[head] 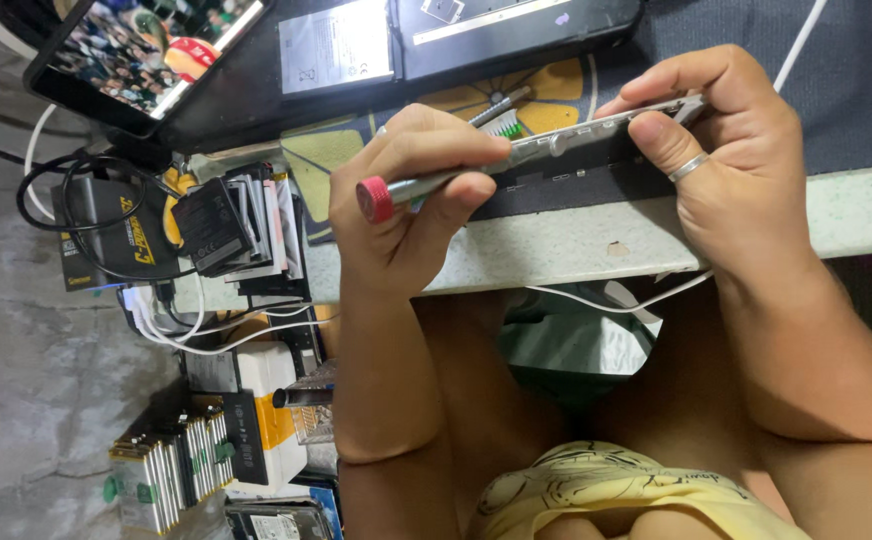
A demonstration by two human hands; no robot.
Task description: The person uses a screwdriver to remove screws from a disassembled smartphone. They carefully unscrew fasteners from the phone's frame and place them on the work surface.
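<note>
Batteries [221, 225] crowd leftward; left hand [411, 200] grips screwdriver [426, 185], right hand [726, 160] grips phone [606, 130].

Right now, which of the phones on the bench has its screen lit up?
The black phone at the far left corner, leaning tilted: its screen glows with a colourful picture. The opened phone beside it shows only bare insides, and the one edge-on in both hands shows no screen.

Between the two hands, the pale speckled stone worktop [576, 240] edge lies bare, leaving room to pass beneath the thin silver phone frame [596, 135]. Beside the left hand's grip [411, 195], a stack of black phone batteries [226, 225] and looped black cables [76, 195] crowd the way. Beyond it, a black tablet with lit screen [136, 45] blocks the corner. A white cable [636, 300] hangs below the worktop's edge.
</note>
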